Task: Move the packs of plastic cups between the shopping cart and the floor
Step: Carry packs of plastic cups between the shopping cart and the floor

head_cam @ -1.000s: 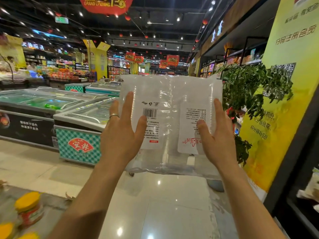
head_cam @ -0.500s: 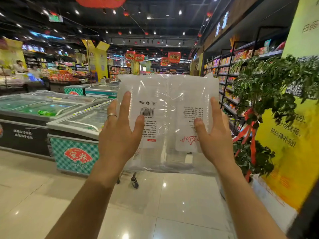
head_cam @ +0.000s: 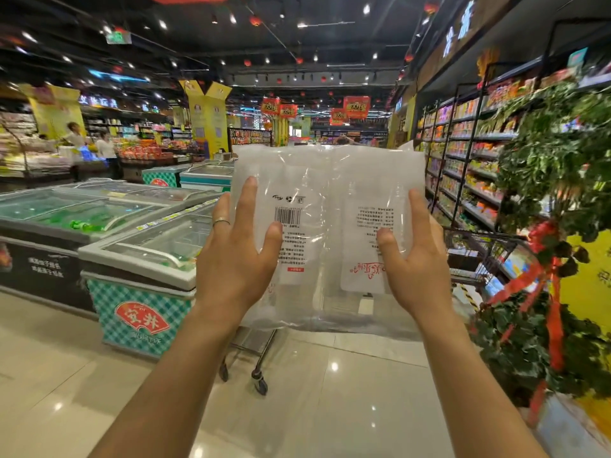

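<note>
Out in front of the chest, in the head view (the only one there is), the packs of plastic cups (head_cam: 327, 233) hang in the air between the two hands. They are two white-labelled sleeves side by side inside one clear outer wrap, well above the floor (head_cam: 330, 408). The shopping cart (head_cam: 476, 256) stands just behind them, its wire basket showing at the right edge of the wrap and its castors below.

I judge the bundle very light and fairly bulky. The film is soft, glossy and wrinkled, so it is likely slippery, and the thin cups inside would probably crush or crack under a hard squeeze. The long side edges, where the stacked cups back the film, look like the best places to hold it, with pressure spread over the whole palm. The loose skirt of wrap at the bottom offers little purchase.

The left hand (head_cam: 234, 259), a ring on one finger, lies flat against the left side, fingers straight and spread upward, thumb resting near the barcode. The right hand (head_cam: 416, 262) mirrors it on the right side, thumb on the printed label. Neither hand curls round the packs; they carry the bundle pressed between them (whether the outer fingers reach behind the edges cannot be told). Both forearms stretch forward, wrists level.

A freezer chest (head_cam: 139, 259) stands left, a plant (head_cam: 555, 180) right.
</note>
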The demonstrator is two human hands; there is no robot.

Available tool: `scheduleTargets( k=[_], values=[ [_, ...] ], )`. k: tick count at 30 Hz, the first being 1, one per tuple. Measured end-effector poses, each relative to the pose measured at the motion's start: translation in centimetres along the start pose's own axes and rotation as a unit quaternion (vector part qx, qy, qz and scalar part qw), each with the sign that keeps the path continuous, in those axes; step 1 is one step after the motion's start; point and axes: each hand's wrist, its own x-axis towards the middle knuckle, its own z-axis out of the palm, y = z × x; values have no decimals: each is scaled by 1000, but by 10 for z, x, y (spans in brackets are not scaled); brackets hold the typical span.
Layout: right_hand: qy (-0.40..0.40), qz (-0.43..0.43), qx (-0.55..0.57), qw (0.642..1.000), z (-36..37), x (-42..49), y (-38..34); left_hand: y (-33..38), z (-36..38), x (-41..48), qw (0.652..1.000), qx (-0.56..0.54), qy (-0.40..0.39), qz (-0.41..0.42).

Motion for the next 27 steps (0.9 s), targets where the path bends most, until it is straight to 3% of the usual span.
scheduleTargets(
  k=[12,27],
  values=[
    [-29,14,14,999,67,153,137,22,168,125,999,32,12,0],
    [-38,23,0,999,221,307,263,-49,362,284,1000,19,1,-8]
  ],
)
